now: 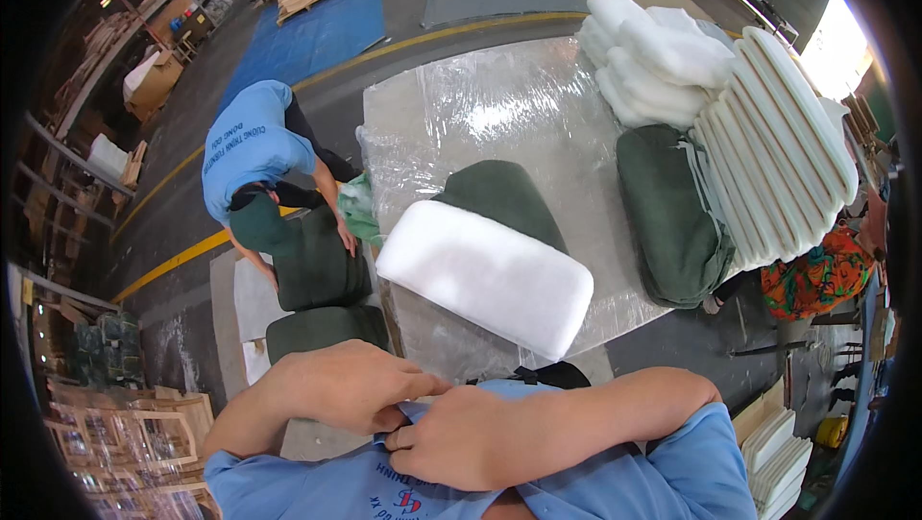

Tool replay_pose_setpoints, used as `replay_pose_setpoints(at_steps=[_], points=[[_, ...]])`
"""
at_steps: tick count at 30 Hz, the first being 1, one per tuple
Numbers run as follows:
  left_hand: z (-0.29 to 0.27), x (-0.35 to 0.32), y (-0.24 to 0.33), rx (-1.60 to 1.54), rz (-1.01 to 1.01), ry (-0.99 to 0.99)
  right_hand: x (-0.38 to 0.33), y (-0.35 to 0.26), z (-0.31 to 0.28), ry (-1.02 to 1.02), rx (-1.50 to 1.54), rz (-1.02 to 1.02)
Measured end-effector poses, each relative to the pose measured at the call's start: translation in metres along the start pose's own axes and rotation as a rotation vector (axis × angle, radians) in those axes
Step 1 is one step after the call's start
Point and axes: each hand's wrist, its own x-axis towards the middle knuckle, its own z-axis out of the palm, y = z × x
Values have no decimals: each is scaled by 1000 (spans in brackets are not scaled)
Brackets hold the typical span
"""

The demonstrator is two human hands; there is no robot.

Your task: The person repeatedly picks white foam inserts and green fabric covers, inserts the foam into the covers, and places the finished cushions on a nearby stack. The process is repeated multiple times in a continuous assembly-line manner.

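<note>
Both of my hands are drawn in against my chest, at the front of my blue shirt (423,472). The fingers of my left hand (360,387) are bent and pinch a fold of the shirt cloth. Beside it, my right hand (461,435) is curled closed on the same cloth, and its fingertips are partly hidden. Beyond my hands, a white padded cushion (485,275) lies at a slant on the plastic-covered table (432,107). It partly covers a dark green cushion (504,198).
A co-worker (254,150) bends over stacked green cushions (322,261) at the left. On the table's right side are another green cushion (667,217), a row of white foam pads (778,155) and a heap of white padding (653,54). Wooden frames (144,443) stand at lower left.
</note>
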Motion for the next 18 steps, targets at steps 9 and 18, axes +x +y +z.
replay_pose_setpoints(at_steps=[9, 18], points=[[43, -20, -36, -451, 411, 186, -141, 71, 30, 891, 606, 572], [26, -8, -56, -475, 513, 136, -225, 184, 192, 1520, 981, 1338]])
